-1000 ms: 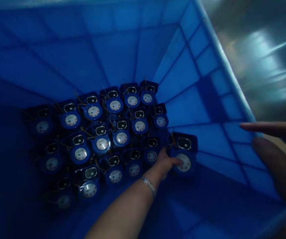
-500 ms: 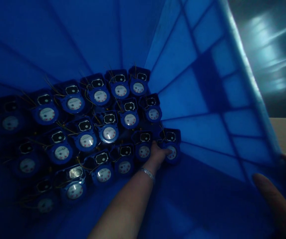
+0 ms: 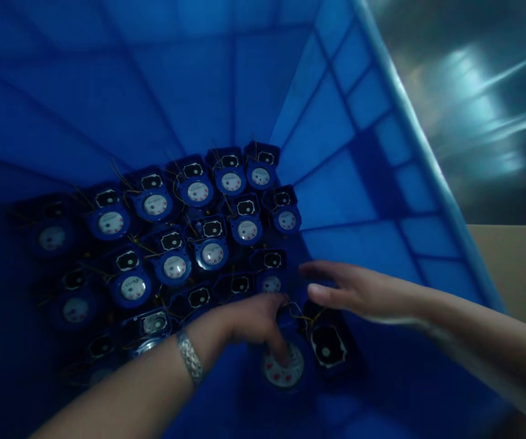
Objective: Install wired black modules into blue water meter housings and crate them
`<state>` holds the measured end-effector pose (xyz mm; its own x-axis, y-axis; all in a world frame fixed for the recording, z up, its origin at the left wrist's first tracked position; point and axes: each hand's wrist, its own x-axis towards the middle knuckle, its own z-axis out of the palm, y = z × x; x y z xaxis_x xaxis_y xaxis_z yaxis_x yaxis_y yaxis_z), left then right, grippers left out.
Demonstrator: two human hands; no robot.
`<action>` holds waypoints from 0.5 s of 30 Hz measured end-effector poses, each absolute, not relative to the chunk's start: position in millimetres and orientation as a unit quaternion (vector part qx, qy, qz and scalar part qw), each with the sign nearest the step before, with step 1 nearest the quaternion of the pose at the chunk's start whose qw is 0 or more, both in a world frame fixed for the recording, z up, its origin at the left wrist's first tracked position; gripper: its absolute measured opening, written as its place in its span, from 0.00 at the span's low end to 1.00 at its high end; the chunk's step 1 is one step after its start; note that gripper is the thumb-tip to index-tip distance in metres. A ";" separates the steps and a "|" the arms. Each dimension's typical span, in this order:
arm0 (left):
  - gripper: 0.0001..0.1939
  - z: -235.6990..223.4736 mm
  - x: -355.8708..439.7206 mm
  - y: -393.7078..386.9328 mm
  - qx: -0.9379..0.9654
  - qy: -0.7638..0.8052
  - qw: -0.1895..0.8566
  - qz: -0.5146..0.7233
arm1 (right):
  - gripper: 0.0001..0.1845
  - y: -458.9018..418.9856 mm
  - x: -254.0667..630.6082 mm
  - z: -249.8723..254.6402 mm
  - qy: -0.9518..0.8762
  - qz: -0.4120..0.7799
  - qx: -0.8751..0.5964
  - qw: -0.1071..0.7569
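My left hand (image 3: 256, 320), wearing a silver bracelet (image 3: 190, 358), grips a blue water meter (image 3: 284, 369) with the thumb lying over its white dial. This meter looks closer than the others and is turned, with its black box (image 3: 329, 350) and thin wires on the right. My right hand (image 3: 359, 291) is just above that box, fingers stretched out and slightly apart, with nothing in them. I cannot tell whether its fingertips touch the wires. Several more water meters (image 3: 174, 267) lie in rows to the left, dials up.
The meters sit inside a deep blue plastic crate (image 3: 345, 183) with ribbed walls. Its right rim (image 3: 432, 158) slants across the view. Beyond that rim are a tan surface (image 3: 514, 262) and a dark, shiny floor (image 3: 496, 122).
My left hand has brought the meter from the row's right end up and nearer, and it has turned. My right hand has moved from the crate's right rim inward over it.
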<state>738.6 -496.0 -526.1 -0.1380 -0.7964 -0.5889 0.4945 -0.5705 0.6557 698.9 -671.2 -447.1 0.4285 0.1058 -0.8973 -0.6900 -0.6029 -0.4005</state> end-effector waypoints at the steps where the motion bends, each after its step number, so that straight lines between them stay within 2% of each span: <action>1: 0.35 -521.8 738.6 -488.4 0.495 -0.165 0.422 -0.741 | 0.41 -668.4 705.6 -458.4 0.192 0.558 -0.675 0.443; 3: 0.39 -515.6 737.1 -474.4 0.503 -0.165 0.402 -0.747 | 0.38 -659.8 714.7 -479.2 0.164 0.653 -0.561 0.481; 5: 0.41 -512.3 735.8 -463.7 0.502 -0.155 0.389 -0.757 | 0.36 -646.2 721.8 -496.4 0.115 0.720 -0.498 0.470; 10: 0.33 -514.5 732.4 -456.1 0.485 -0.156 0.394 -0.765 | 0.32 -600.2 741.6 -522.1 -0.042 0.809 -0.424 0.404; 12: 0.27 -516.1 728.7 -456.2 0.491 -0.157 0.379 -0.769 | 0.31 -585.3 745.7 -526.4 -0.070 0.836 -0.365 0.405; 14: 0.28 -516.1 723.6 -453.8 0.506 -0.138 0.361 -0.771 | 0.31 -577.1 746.5 -527.2 -0.072 0.851 -0.315 0.414; 15: 0.32 -515.8 720.7 -451.2 0.515 -0.120 0.363 -0.767 | 0.30 -575.7 746.3 -526.4 -0.068 0.852 -0.311 0.415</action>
<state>720.7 -451.2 -515.8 -0.2061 -0.6811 -0.7026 0.4332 -0.7073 0.5586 746.3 -575.7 -526.4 -0.4624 0.7496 -0.4737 -0.6653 -0.6464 -0.3735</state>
